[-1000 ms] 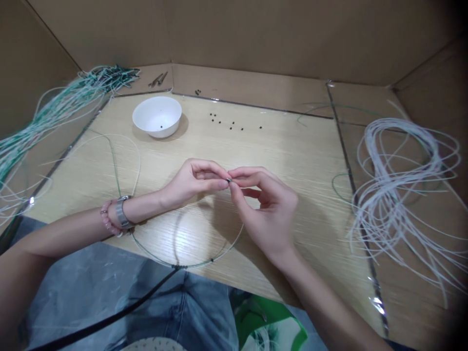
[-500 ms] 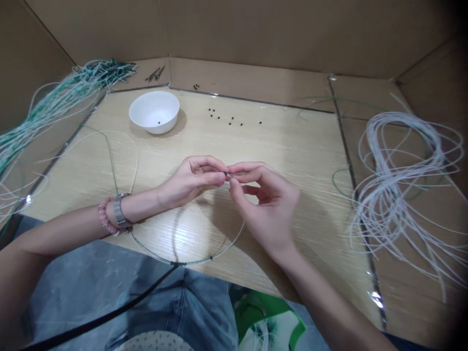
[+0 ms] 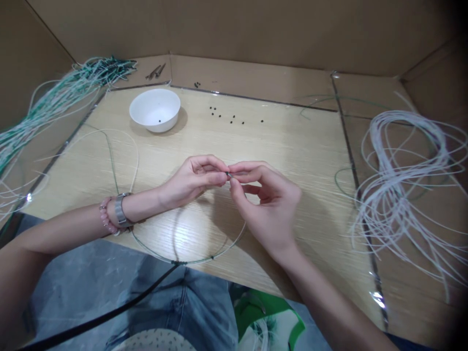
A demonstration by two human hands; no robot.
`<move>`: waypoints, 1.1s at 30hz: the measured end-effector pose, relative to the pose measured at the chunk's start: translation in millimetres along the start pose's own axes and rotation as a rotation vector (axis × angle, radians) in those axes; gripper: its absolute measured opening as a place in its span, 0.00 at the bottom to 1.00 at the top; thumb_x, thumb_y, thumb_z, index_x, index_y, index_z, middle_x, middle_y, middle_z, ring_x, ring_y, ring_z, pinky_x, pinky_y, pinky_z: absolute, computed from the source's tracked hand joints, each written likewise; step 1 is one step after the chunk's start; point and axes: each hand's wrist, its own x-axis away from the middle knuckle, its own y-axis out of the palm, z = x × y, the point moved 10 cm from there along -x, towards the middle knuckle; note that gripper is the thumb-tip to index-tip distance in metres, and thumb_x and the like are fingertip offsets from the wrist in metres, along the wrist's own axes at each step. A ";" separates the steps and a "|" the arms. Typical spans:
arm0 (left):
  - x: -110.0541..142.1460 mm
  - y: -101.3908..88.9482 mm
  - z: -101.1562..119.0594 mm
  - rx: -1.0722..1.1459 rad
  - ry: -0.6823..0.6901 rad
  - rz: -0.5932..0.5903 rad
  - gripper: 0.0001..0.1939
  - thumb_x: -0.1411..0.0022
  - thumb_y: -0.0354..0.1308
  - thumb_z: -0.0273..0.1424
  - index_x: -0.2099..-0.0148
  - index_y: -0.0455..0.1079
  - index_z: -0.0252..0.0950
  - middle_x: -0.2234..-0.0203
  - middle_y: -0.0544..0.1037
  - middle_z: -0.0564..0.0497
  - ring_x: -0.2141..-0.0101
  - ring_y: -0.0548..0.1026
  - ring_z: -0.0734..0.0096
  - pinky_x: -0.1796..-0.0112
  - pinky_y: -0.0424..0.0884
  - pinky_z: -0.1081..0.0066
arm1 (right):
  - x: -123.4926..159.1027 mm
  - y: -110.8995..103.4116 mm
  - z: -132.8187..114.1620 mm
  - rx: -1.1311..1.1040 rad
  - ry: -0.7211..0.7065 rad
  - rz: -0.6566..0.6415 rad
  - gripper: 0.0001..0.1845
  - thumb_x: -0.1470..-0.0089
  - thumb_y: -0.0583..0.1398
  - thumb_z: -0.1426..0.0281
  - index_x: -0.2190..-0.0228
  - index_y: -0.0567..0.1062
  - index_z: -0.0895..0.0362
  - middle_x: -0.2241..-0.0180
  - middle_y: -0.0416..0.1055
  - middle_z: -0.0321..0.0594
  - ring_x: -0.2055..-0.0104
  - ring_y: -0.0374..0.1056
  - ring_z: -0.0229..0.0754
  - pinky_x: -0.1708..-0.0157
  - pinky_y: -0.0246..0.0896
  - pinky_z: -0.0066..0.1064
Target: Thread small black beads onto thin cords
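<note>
At the middle of the table my left hand (image 3: 197, 179) is closed, its thumb and forefinger pinching a tiny dark bead (image 3: 227, 173). Fingertip to fingertip with it, my right hand (image 3: 268, 204) pinches a thin cord close to the bead; whether the cord runs through the bead is too small to tell. A green and white cord (image 3: 234, 243) loops below both hands along the table's front edge. On this loop sit a dark bead (image 3: 212, 257) and a dark green knotted stretch (image 3: 179, 263). Loose cord ends (image 3: 137, 156) lie beyond my left wrist.
A white bowl (image 3: 155, 111) holding a dark speck stands at the back left. Several dark beads (image 3: 234, 116) are scattered right of it. Green-white cords (image 3: 58, 97) lie far left, near metal tweezers-like tools (image 3: 156, 71). White cords (image 3: 398, 195) are heaped right. Cardboard walls (image 3: 256, 34) enclose the table.
Both hands keep nearly the same pinch, fingertips together. The bead between them looks slightly turned. The whole view has shifted a little.
</note>
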 end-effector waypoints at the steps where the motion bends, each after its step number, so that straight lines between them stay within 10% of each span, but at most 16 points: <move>1: 0.1 0.5 0.2 0.000 0.002 -0.008 0.07 0.56 0.70 0.27 0.72 0.75 0.36 0.76 0.78 0.57 0.74 0.74 0.82 0.69 0.69 0.80 | -0.1 0.1 -0.1 0.004 -0.001 -0.001 0.07 0.53 0.61 0.80 0.76 0.71 0.56 0.66 0.73 0.37 0.63 0.71 0.37 0.74 0.70 0.24; 33: 0.8 -4.1 6.5 -0.081 0.084 0.022 0.06 0.55 0.69 0.25 0.71 0.77 0.36 0.75 0.80 0.54 0.73 0.75 0.81 0.68 0.71 0.80 | 0.0 1.4 3.3 -0.009 0.020 -0.022 0.07 0.52 0.61 0.79 0.76 0.71 0.56 0.66 0.74 0.36 0.63 0.71 0.37 0.74 0.69 0.24</move>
